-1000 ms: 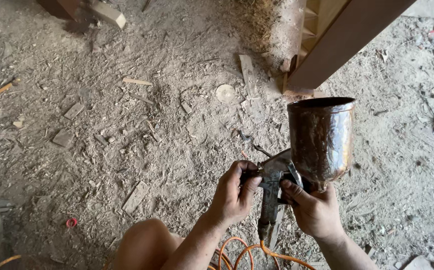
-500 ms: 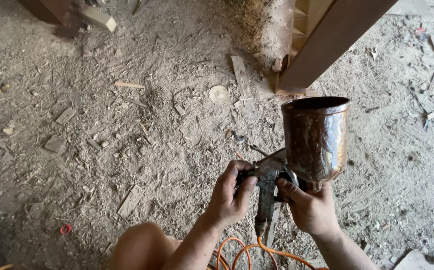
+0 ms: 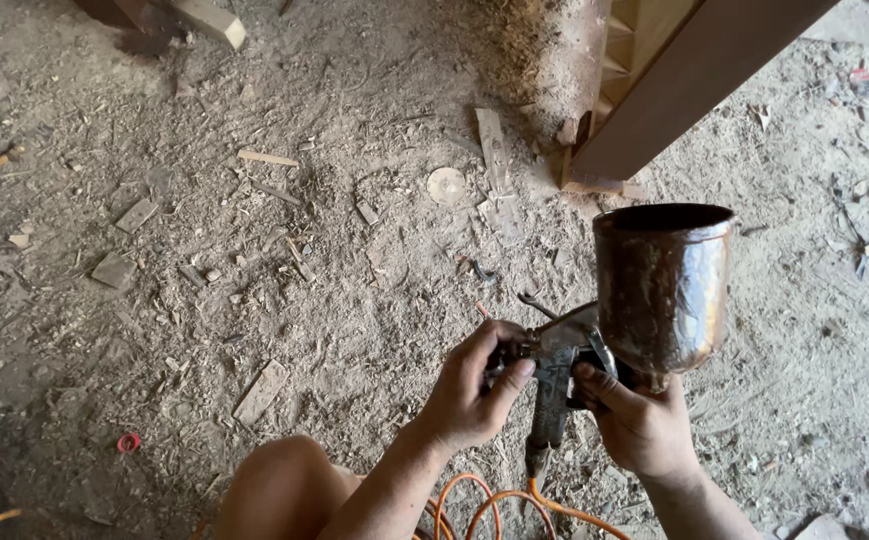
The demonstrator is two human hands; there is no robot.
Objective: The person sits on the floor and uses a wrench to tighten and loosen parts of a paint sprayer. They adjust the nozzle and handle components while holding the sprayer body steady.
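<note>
A dirt floor (image 3: 254, 250) thick with sawdust and shavings fills the view; small wood offcuts (image 3: 259, 392) lie scattered ahead of and to the left of the hands; a brown wooden panel (image 3: 694, 80) leans up ahead of the right hand, with a heap of sawdust (image 3: 544, 60) beside its foot; daylight falls brighter on the far right.

No packages, labels, signs or screens in view.
</note>
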